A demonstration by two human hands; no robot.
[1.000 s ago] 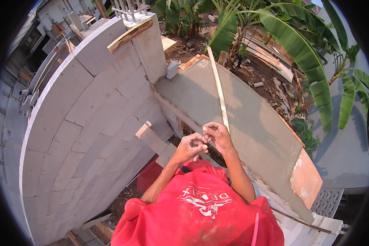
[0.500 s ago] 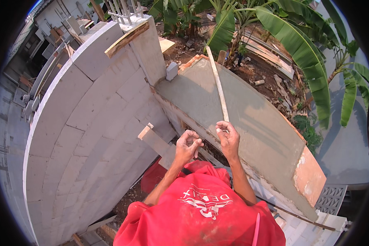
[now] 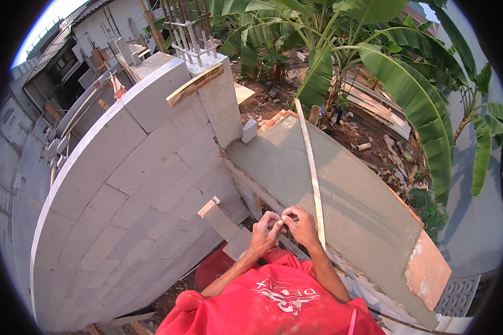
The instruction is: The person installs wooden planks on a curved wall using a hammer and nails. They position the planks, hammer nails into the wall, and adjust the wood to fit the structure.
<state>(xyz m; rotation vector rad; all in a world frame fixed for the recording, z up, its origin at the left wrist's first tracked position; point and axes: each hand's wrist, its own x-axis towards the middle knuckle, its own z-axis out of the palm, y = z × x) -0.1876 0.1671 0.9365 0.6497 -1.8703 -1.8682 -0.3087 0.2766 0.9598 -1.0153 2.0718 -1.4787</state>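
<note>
Head view, looking down a half-built wall: the person's two hands meet fingertip to fingertip just beside the near end of a long wooden straightedge (image 3: 312, 178), which lies along a freshly rendered grey wall face (image 3: 352, 212) and runs away toward the red brick edge at its far end. The left hand (image 3: 264, 231) and the right hand (image 3: 300, 224) are both curled, fingers pinched together around something too small to make out — whether they hold anything cannot be told. The right hand sits against the lower stretch of the straightedge; the left is just beside a short wooden plank (image 3: 224, 223) that slants below the hands. A red shirt (image 3: 274, 301) fills the lower edge of the frame. To the left rises a wall of pale grey blocks (image 3: 123, 206), topped by a wooden board (image 3: 194, 85) and a concrete column (image 3: 221, 106) with bare steel bars. Beyond the wall — banana plants (image 3: 408, 84) and scattered timber on bare earth.
</note>
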